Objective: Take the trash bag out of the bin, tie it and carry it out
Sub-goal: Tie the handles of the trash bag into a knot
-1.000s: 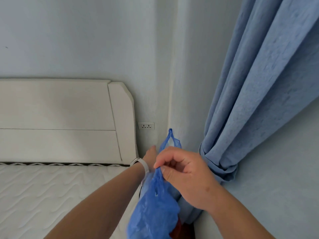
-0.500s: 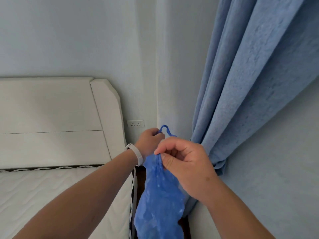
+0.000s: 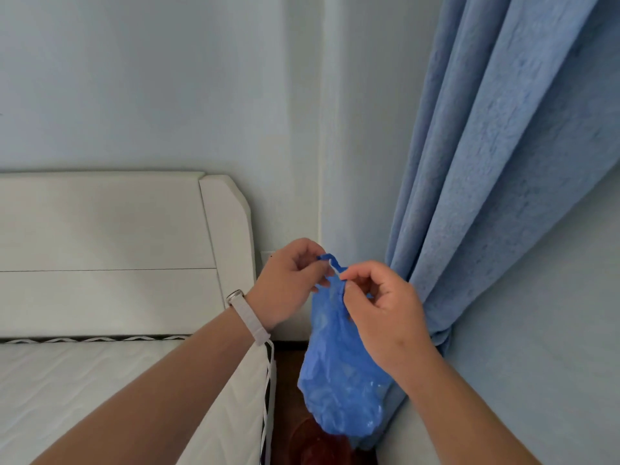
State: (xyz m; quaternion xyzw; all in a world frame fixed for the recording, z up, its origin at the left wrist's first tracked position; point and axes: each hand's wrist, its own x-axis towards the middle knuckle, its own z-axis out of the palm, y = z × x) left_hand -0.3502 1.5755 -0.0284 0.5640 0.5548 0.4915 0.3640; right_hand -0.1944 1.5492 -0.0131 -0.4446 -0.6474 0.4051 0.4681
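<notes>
A blue plastic trash bag (image 3: 339,374) hangs in the air in front of me, its top gathered into a thin twisted neck. My left hand (image 3: 292,283), with a white wristband, pinches one blue handle strip at the top left. My right hand (image 3: 379,303) pinches the bag's neck just to the right. Both hands are close together, almost touching. Under the bag a dark reddish bin (image 3: 318,441) shows dimly on the floor, mostly hidden by the bag.
A white mattress (image 3: 100,391) and white headboard (image 3: 110,250) fill the left. A blue curtain (image 3: 496,162), tied back low, hangs at the right beside the pale wall corner. A narrow dark floor gap (image 3: 285,364) runs between bed and curtain.
My left hand came from behind the bag to the front and took hold of the handle strip. Both hands and the bag's top now sit closer together.
</notes>
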